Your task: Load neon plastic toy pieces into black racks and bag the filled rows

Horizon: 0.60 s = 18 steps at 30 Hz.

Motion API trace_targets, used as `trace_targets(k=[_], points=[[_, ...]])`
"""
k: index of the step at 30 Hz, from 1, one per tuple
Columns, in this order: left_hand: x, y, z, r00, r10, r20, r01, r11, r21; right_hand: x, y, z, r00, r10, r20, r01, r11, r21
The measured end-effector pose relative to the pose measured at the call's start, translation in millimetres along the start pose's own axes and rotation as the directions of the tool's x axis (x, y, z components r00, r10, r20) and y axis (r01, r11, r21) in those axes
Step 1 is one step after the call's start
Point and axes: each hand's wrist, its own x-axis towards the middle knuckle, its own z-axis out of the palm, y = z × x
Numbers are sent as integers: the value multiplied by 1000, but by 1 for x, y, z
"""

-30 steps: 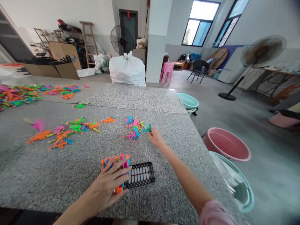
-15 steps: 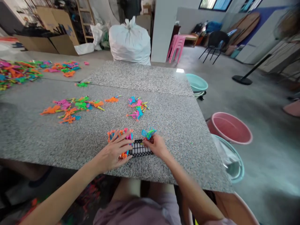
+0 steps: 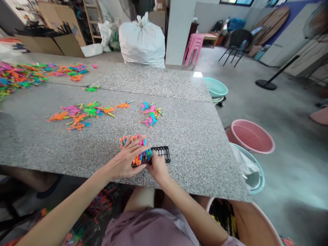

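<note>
A black plastic lattice rack [image 3: 166, 153] lies near the table's front edge, its left part filled with a row of small orange, pink and blue plastic toy pieces [image 3: 125, 141]. Over this row rests my left hand [image 3: 128, 158], fingers stretched out and apart, thumb toward the near side. My right hand [image 3: 157, 167] is closed on a blue plastic toy piece [image 3: 148, 154] and presses it against the right end of the row. Its fingertips are partly hidden. The rack's right part shows bare lattice.
Behind the hands lie a small cluster of toy pieces [image 3: 151, 114], a wider group [image 3: 85, 112] and a big heap [image 3: 17, 77] at far left. A white sack [image 3: 142, 42] stands beyond the table. Pink [image 3: 252, 136] and teal basins [image 3: 258, 181] stand by the right edge.
My right hand has moved left and down with the blue piece, from above the rack's right part to the row's end. My left hand stays over the row. The view has shifted slightly.
</note>
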Motion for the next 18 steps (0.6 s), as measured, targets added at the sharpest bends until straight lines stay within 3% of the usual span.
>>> trace_targets(k=[4, 13, 16, 18], points=[[1, -1, 1, 1000, 2, 3, -2, 1000, -17, -10, -7, 5, 1000, -20, 14, 20, 998, -65], [1, -10, 7, 1000, 11, 0, -11, 999, -34, -7, 0, 23, 995, -96, -2, 95, 995, -39], [1, -10, 6, 1000, 29, 3, -29, 1000, 8, 0, 6, 17, 987, -159, 16, 159, 987, 5], [0, -12, 7, 999, 49, 2, -49, 998, 48, 16, 15, 1, 964, -238, 120, 232, 971, 63]])
